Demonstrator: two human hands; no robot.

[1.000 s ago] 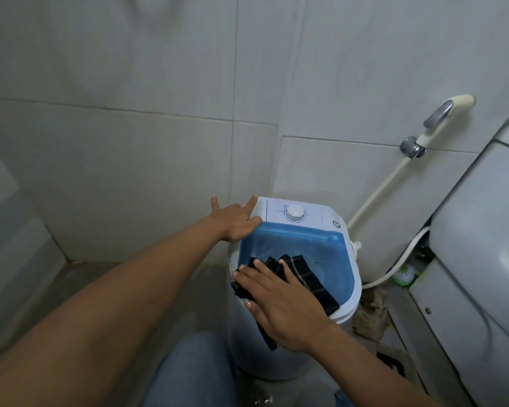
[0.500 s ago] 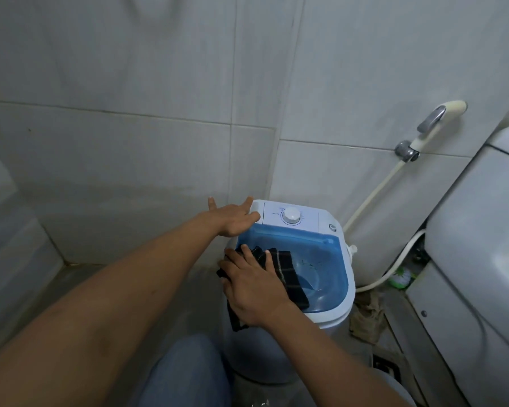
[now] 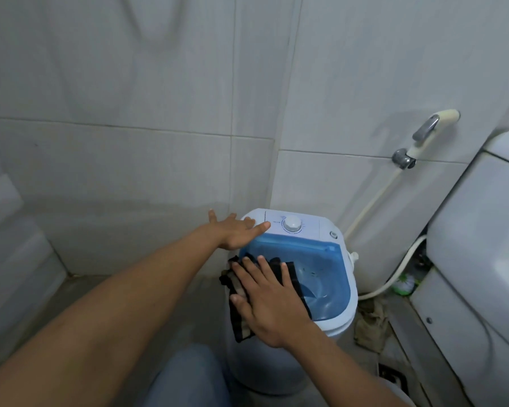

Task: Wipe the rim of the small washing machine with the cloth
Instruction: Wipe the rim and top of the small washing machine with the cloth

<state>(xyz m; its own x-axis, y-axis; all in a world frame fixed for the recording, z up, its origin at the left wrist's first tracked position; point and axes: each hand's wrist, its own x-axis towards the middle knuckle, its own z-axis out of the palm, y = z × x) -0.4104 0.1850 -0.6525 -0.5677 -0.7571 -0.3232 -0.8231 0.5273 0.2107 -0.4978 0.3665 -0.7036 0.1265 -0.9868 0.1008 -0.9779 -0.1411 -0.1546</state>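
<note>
A small white washing machine (image 3: 344,254) with a blue tub and a round dial stands in the tiled corner. My right hand (image 3: 265,298) lies flat on a dark checked cloth (image 3: 291,274), pressing it onto the rim at the near left side. Part of the cloth hangs down outside the machine. My left hand (image 3: 235,230) rests flat, fingers spread, on the machine's back left corner next to the control panel.
A toilet tank (image 3: 482,245) stands close on the right. A bidet sprayer (image 3: 426,130) hangs on the wall, its hose (image 3: 394,280) running down behind the machine. A brownish rag (image 3: 370,327) lies on the floor. My knee shows at the bottom.
My right hand has slid the cloth along the rim from the near right side toward the left. The left hand has stayed on the back corner.
</note>
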